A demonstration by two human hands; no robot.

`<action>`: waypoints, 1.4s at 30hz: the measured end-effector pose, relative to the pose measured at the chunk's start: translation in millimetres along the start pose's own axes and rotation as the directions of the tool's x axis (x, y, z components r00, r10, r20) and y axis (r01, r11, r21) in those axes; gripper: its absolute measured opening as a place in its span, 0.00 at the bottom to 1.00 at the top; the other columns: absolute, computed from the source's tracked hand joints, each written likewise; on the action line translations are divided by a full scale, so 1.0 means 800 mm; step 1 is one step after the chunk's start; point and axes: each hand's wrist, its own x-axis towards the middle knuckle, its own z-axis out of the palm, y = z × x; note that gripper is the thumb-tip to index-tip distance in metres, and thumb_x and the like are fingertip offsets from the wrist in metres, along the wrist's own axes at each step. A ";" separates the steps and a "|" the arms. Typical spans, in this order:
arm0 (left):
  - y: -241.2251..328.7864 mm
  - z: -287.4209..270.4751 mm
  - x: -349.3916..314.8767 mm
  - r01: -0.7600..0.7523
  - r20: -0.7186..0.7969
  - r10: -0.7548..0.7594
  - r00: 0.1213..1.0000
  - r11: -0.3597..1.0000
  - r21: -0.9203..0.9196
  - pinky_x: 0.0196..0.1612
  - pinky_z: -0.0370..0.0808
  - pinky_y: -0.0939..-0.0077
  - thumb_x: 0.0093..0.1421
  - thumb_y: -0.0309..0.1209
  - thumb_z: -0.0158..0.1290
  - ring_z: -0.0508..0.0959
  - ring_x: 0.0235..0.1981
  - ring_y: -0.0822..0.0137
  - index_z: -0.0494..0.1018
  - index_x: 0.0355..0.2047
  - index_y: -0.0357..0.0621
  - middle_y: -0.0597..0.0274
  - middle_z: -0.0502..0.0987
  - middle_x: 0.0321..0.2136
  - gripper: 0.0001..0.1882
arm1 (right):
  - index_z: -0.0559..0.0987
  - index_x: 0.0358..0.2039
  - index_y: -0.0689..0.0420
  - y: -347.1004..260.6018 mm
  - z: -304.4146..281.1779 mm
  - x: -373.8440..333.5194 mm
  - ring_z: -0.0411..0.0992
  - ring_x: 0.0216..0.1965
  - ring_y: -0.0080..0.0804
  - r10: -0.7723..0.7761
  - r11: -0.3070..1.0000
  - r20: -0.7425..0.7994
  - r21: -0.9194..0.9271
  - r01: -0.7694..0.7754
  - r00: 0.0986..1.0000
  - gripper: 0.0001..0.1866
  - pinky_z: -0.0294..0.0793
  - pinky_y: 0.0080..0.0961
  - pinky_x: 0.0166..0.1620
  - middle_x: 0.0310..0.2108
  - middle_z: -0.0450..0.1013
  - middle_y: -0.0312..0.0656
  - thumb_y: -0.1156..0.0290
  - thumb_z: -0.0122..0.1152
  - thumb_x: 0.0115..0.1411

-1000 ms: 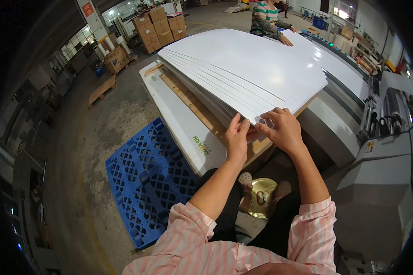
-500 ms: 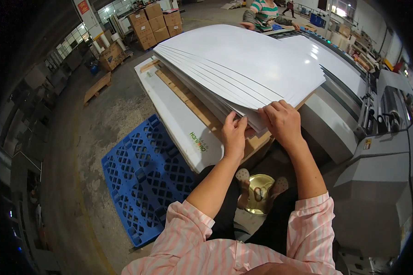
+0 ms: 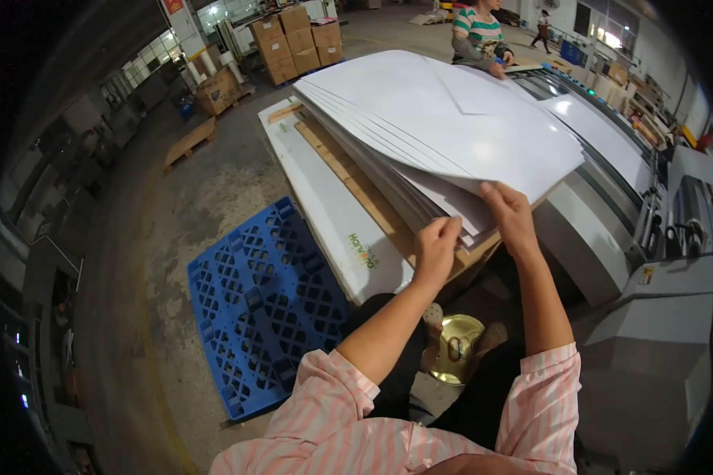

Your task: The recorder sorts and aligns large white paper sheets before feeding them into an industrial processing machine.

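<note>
A stack of large, glossy white sheets (image 3: 420, 111) lies in front of me, its near corner closest to my hands. My right hand (image 3: 509, 215) pinches the near corner of several upper sheets and holds it raised, so they bend upward. Beneath them, the lower sheets (image 3: 451, 198) show through the gap. My left hand (image 3: 436, 249) is closed at the near edge of these lower sheets, thumb against fingers. Whether a sheet is between its fingertips is hard to see.
Left of the stack is a white board (image 3: 333, 206) with a wooden strip (image 3: 345, 174). A blue plastic pallet (image 3: 265, 309) lies on the floor. A grey machine (image 3: 570, 229) stands right; a co-worker (image 3: 479, 36) is beyond the stack. Below me sits a round gold-coloured stool (image 3: 456, 368).
My right hand has lifted the upper sheets' corner higher, widening the gap. My left hand's fingers have closed. The head view has shifted, and the co-worker's hand now reaches toward the stack's far side.
</note>
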 end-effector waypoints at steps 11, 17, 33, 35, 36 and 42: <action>-0.011 -0.005 0.001 -0.145 0.036 0.143 0.989 0.987 0.068 0.26 0.62 0.78 0.51 0.27 0.51 0.65 0.23 0.75 0.65 0.21 0.33 0.63 0.65 0.20 0.10 | 0.78 0.37 0.60 -0.016 0.019 -0.011 0.71 0.31 0.27 -0.423 0.903 -0.172 -0.159 0.398 0.890 0.13 0.69 0.23 0.35 0.30 0.75 0.42 0.64 0.54 0.59; -0.017 -0.009 0.004 -0.047 0.078 0.041 0.996 0.995 0.083 0.30 0.65 0.84 0.56 0.28 0.49 0.67 0.28 0.81 0.71 0.30 0.38 0.73 0.69 0.23 0.06 | 0.78 0.38 0.59 0.010 0.012 -0.012 0.71 0.38 0.40 -0.419 0.799 0.108 -0.427 0.423 0.901 0.12 0.69 0.29 0.41 0.35 0.74 0.45 0.66 0.54 0.57; 0.002 -0.006 0.000 -0.173 0.049 0.166 0.985 0.964 0.203 0.28 0.67 0.80 0.53 0.25 0.51 0.70 0.24 0.75 0.75 0.38 0.38 0.61 0.71 0.27 0.11 | 0.78 0.34 0.65 -0.006 0.018 0.014 0.69 0.31 0.22 0.119 0.879 -0.320 0.474 0.050 0.940 0.19 0.69 0.21 0.33 0.30 0.73 0.40 0.58 0.54 0.59; -0.001 -0.001 0.002 -0.154 0.048 0.148 0.988 0.976 0.156 0.28 0.68 0.80 0.53 0.24 0.51 0.71 0.24 0.73 0.76 0.36 0.38 0.59 0.71 0.26 0.10 | 0.78 0.37 0.63 0.006 0.020 0.008 0.71 0.34 0.27 -0.219 0.970 -0.334 0.026 0.241 0.917 0.14 0.70 0.22 0.37 0.31 0.75 0.39 0.64 0.53 0.60; -0.001 -0.001 0.003 -0.183 0.040 0.179 0.983 0.968 0.171 0.28 0.68 0.79 0.53 0.25 0.51 0.71 0.23 0.72 0.75 0.36 0.37 0.59 0.71 0.26 0.10 | 0.78 0.39 0.59 0.003 0.018 0.001 0.72 0.36 0.31 -0.494 0.861 -0.142 -0.218 0.460 0.858 0.11 0.70 0.23 0.40 0.33 0.76 0.41 0.70 0.54 0.58; 0.000 -0.014 0.000 -0.198 0.091 0.180 0.980 0.939 0.282 0.33 0.67 0.84 0.56 0.27 0.49 0.70 0.29 0.77 0.73 0.40 0.35 0.65 0.72 0.30 0.12 | 0.78 0.38 0.56 0.013 0.023 -0.010 0.71 0.37 0.41 -0.524 0.610 0.208 -0.585 0.535 0.826 0.11 0.72 0.30 0.39 0.38 0.74 0.42 0.74 0.58 0.52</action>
